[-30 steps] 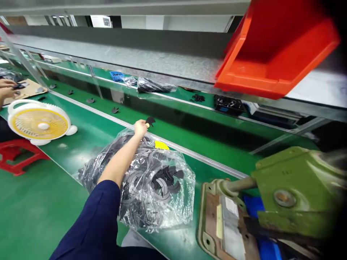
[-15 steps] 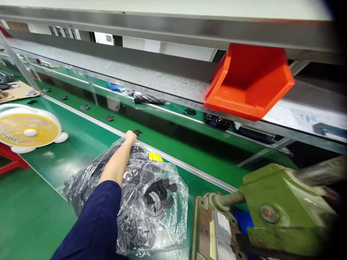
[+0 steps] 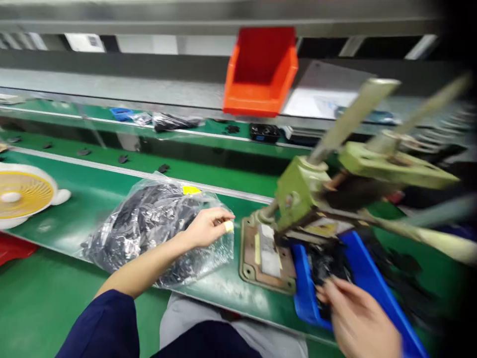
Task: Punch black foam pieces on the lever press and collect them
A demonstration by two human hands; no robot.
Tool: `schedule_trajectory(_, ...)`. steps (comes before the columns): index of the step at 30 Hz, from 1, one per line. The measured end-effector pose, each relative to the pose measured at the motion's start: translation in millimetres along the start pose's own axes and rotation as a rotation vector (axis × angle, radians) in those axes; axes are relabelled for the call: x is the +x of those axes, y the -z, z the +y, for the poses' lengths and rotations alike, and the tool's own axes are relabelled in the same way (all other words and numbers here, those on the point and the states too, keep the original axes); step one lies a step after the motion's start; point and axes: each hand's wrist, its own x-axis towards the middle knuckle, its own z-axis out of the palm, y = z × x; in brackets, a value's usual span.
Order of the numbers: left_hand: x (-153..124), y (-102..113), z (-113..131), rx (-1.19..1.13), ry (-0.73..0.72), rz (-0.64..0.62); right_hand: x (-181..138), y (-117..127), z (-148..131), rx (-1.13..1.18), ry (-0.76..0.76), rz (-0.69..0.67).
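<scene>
Left hand (image 3: 207, 226), loosely curled and empty, hung over bag (image 3: 149, 223) left of press (image 3: 298, 191). Blurred right hand (image 3: 357, 318) was seemingly in tray (image 3: 302, 281) below press, grip unclear.

My right hand (image 3: 359, 318) blurred and cut off at the bottom edge, its grasp unclear among dark parts (image 3: 328, 268) in the blue tray (image 3: 303, 293), press lever (image 3: 354, 117) smeared, fan (image 3: 22, 194) cropped at left, black pieces (image 3: 122, 158) too small to tell

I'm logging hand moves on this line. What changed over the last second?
The left hand let go of the small black part on the belt and drew back over the plastic bag. The right hand came into view, fingers among black pieces in the blue tray. Bag, fan and green press stayed put.
</scene>
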Motion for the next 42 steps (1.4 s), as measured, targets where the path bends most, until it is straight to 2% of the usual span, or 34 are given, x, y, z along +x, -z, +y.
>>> schedule_trajectory(1,-10,-16,18,-0.054,-0.057,-0.066,-10,-7,-1,0.110,-0.041,-0.031)
schedule_trajectory(2,-19,-31,33,-0.105,-0.115,-0.115,-18,-15,-4,0.210,-0.063,-0.128)
schedule_trajectory(4,-34,-56,53,-0.156,-0.228,-0.191,-30,-30,-9,0.250,-0.099,-0.205)
schedule_trajectory(7,-48,-81,63,-0.117,-0.384,-0.245,-42,-41,-13,0.292,-0.157,-0.305)
schedule_trajectory(10,-56,-92,63,-0.037,-0.461,-0.233,-53,-38,-13,0.314,-0.180,-0.402)
schedule_trajectory(13,-61,-96,64,0.000,-0.391,-0.161,-60,-31,-8,0.288,-0.140,-0.466)
schedule_trajectory(16,-67,-103,63,-0.036,-0.163,-0.091,-63,-26,-4,0.211,-0.029,-0.462)
schedule_trajectory(19,-77,-112,60,-0.160,0.073,-0.133,-63,-22,-3,0.114,0.105,-0.416)
schedule_trajectory(21,-83,-117,57,-0.219,0.134,-0.168,-63,-19,-3,0.061,0.175,-0.402)
schedule_trajectory(26,-89,-118,59,-0.138,-0.008,-0.143,-68,-14,4,-0.015,0.287,-0.377)
schedule_trajectory(30,-91,-120,60,-0.160,-0.122,-0.113,-74,-11,12,-0.052,0.335,-0.345)
schedule_trajectory(36,-97,-126,55,-0.199,-0.113,-0.112,-79,-9,18,-0.086,0.356,-0.343)
schedule_trajectory(42,-96,-125,48,-0.200,-0.122,-0.096,-78,-12,18,-0.099,0.311,-0.367)
